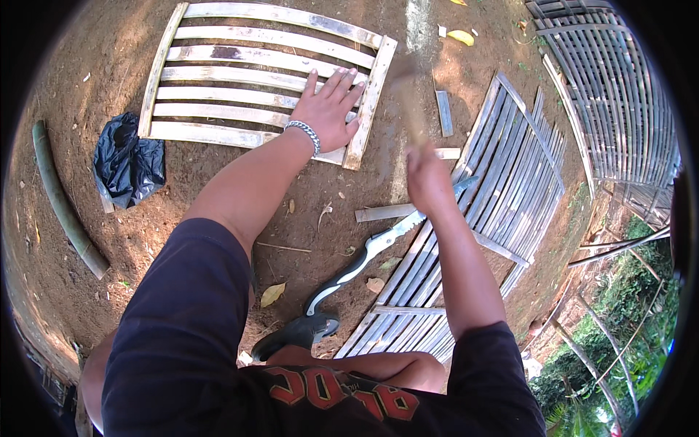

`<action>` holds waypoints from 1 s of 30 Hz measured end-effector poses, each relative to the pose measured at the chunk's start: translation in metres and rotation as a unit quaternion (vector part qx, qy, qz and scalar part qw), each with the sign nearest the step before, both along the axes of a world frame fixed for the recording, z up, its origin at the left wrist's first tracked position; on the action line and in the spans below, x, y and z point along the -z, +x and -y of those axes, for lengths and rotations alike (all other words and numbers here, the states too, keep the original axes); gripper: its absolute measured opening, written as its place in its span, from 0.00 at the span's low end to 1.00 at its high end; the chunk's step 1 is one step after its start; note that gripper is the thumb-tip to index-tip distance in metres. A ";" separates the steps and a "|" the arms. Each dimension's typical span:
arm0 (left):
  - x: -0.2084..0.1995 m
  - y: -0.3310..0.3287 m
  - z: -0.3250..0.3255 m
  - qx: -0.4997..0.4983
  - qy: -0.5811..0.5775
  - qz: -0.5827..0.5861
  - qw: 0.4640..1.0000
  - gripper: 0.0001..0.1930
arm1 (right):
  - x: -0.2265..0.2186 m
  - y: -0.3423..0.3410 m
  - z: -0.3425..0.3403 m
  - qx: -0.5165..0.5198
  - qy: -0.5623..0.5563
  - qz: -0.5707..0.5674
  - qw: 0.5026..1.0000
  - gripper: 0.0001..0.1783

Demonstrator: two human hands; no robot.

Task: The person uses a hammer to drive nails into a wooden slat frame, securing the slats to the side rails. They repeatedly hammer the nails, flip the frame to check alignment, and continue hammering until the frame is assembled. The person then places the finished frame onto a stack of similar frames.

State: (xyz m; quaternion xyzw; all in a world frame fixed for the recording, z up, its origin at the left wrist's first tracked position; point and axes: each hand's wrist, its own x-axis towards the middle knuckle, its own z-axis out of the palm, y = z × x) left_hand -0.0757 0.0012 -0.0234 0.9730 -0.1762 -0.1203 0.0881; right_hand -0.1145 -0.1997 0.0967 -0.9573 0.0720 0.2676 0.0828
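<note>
A bamboo slat panel lies on the ground ahead of me, its light slats running between two end strips. My left hand, with a chain bracelet at the wrist, presses flat on its right part with the fingers spread. Raised to the right of the panel, my right hand is closed round the wooden handle of a hammer, whose head is smeared by motion. Below that hand a folding pruning saw with a black and white handle lies on the soil; its blade tip reaches a larger bamboo slat panel.
A black plastic bag and a curved bamboo pole lie at the left. Short bamboo strips are scattered near the saw. Another slatted bamboo panel stands at the far right, above green plants. My foot is near the saw handle.
</note>
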 end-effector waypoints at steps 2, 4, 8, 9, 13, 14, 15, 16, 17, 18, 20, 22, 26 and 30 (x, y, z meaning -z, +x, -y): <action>0.001 0.001 -0.001 -0.001 0.009 0.005 1.000 0.36 | -0.002 0.005 0.004 -0.122 0.036 0.014 0.992 0.24; 0.007 -0.004 -0.008 -0.008 0.019 0.013 1.000 0.36 | -0.032 0.022 -0.016 0.014 0.108 0.058 0.992 0.24; 0.008 -0.002 -0.007 -0.010 -0.006 0.022 1.000 0.36 | -0.021 0.025 -0.021 0.151 0.347 0.324 0.867 0.22; 0.007 -0.002 -0.003 -0.007 -0.015 0.021 1.000 0.36 | -0.010 0.013 -0.013 0.147 0.221 0.236 0.935 0.22; 0.009 0.005 0.000 -0.001 -0.011 0.034 0.999 0.36 | 0.018 -0.007 0.020 -0.044 0.068 0.064 0.995 0.23; 0.007 0.001 -0.004 -0.005 0.002 0.024 1.000 0.36 | 0.009 -0.002 0.013 -0.001 0.099 0.067 0.993 0.23; 0.006 -0.004 -0.009 -0.008 0.015 0.014 1.000 0.36 | -0.001 0.004 0.006 0.043 0.130 0.068 0.988 0.23; 0.007 -0.005 -0.011 -0.009 0.015 0.019 1.000 0.36 | -0.018 0.008 -0.006 0.098 0.189 0.128 0.969 0.22; 0.009 -0.003 -0.012 -0.011 0.011 0.026 1.000 0.36 | -0.034 0.017 -0.023 0.149 0.250 0.190 0.938 0.22; 0.010 -0.006 -0.012 -0.013 0.006 0.028 1.000 0.37 | -0.041 0.018 -0.031 0.201 0.308 0.245 0.897 0.22; 0.008 -0.003 -0.003 -0.005 -0.005 0.020 1.000 0.37 | -0.009 0.003 -0.009 0.115 0.231 0.195 0.946 0.21; 0.005 0.003 0.000 -0.002 -0.002 0.018 1.000 0.37 | 0.015 -0.013 0.004 -0.052 0.047 0.065 0.995 0.21; 0.013 -0.013 -0.011 -0.019 0.014 0.014 1.000 0.37 | -0.011 0.002 -0.012 0.075 0.125 0.085 0.986 0.20; 0.005 -0.001 -0.001 -0.003 -0.003 0.024 1.000 0.37 | 0.016 -0.008 -0.005 0.103 0.293 0.338 0.888 0.21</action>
